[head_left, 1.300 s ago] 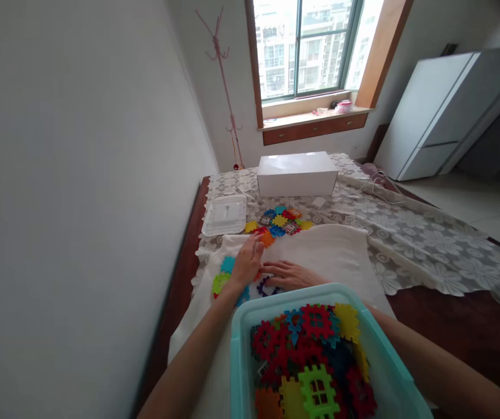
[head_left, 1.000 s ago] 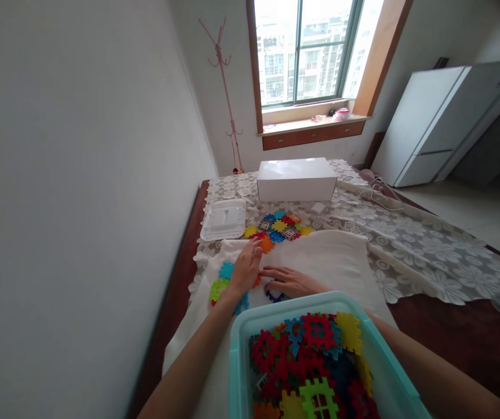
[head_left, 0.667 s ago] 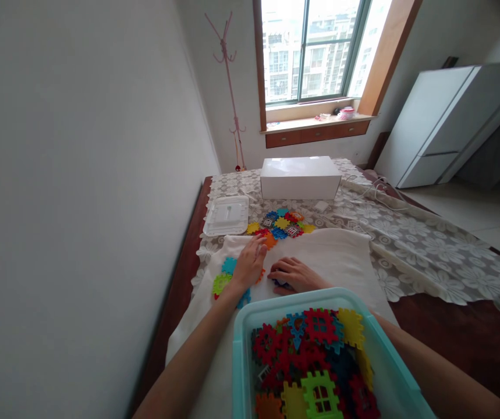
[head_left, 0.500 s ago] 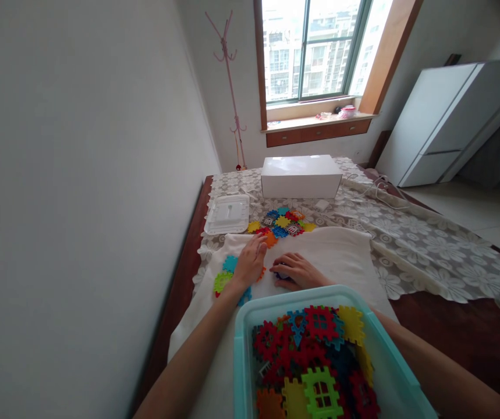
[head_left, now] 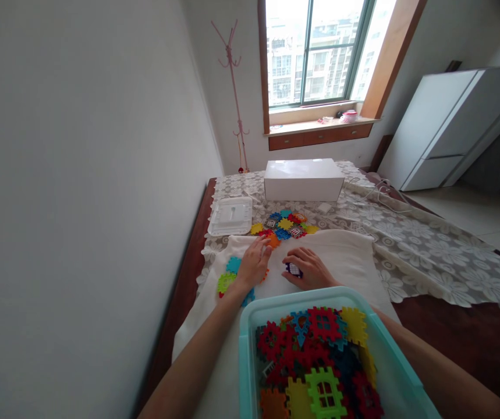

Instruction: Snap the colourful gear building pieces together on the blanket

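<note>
My left hand (head_left: 255,263) lies flat, fingers stretched out, on joined colourful puzzle tiles (head_left: 229,276) spread on a white cloth (head_left: 341,256). My right hand (head_left: 307,268) is curled just to its right, pinching a small dark blue tile (head_left: 293,269) lifted slightly off the cloth. A turquoise bin (head_left: 250,337) full of red, yellow, green and blue tiles sits close in front of me, between my forearms. Beyond the cloth lies a loose cluster of tiles (head_left: 283,224).
A clear plastic lid (head_left: 231,215) and a white box (head_left: 304,180) rest on the lace-covered table (head_left: 411,244). A white wall runs along the left. A cable (head_left: 376,192), a white fridge (head_left: 446,128), a window and a pink coat stand (head_left: 236,99) lie farther back.
My right hand, flat on the cloth earlier, has curled and picked up the dark blue tile, shifting slightly right. My left hand stays pressed on the joined tiles.
</note>
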Demonstrator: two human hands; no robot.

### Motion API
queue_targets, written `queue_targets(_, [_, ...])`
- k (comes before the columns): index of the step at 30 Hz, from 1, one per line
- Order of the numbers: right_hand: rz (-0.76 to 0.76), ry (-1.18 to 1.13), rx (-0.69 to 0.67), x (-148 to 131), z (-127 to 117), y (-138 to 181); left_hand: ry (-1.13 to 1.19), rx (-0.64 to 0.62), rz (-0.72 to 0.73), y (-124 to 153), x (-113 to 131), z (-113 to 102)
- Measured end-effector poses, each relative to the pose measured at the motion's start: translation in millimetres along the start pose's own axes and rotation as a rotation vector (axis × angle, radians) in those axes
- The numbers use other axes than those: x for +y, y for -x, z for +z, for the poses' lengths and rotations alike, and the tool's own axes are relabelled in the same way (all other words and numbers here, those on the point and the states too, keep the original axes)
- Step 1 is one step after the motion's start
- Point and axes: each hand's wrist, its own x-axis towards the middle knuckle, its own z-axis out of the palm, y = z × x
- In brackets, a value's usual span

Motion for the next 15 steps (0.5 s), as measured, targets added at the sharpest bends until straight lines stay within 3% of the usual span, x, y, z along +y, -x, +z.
queue_targets(6, [0.073,-0.294,0.221,-2,0,4,-0.102,-0.064,0.039,2,-1,2])
queue_targets(11, [0.130,-0.277,0.331,-2,-7,6,-0.200,-0.112,0.066,5,2,1])
queue_targets(13, [0.116,-0.223,0.317,-2,-10,7,-0.225,-0.125,0.064,5,3,1])
queue_targets(15, [0.086,-0.147,0.206,-2,-10,7,-0.247,-0.146,0.062,5,3,2])
